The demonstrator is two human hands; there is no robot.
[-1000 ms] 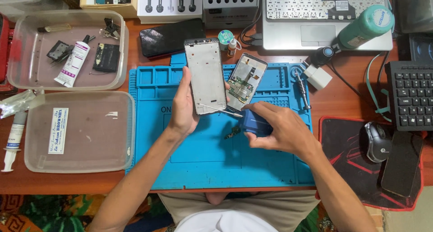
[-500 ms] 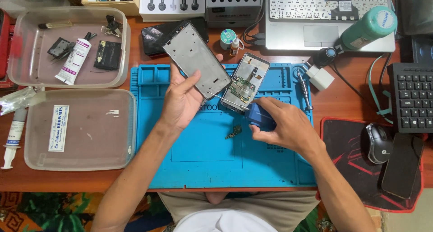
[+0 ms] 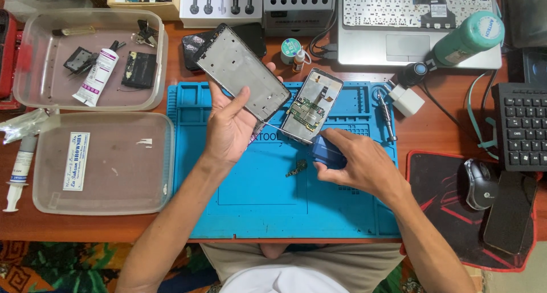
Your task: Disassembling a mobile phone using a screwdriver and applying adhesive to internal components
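left hand (image 3: pixel 231 125) grips grey phone frame (image 3: pixel 242 72), tilted | right hand (image 3: pixel 356 165) closed on small blue block (image 3: pixel 325 152) on blue repair mat (image 3: pixel 256 207) | opened phone (image 3: pixel 311 106) between

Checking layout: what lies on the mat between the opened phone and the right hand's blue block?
Bare blue mat separates opened phone from blue block under the right hand, head view.

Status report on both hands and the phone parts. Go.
Left hand holds grey phone frame tilted above blue silicone mat. Right hand grips small blue block. Opened phone with bare circuit board lies between, unobstructed.
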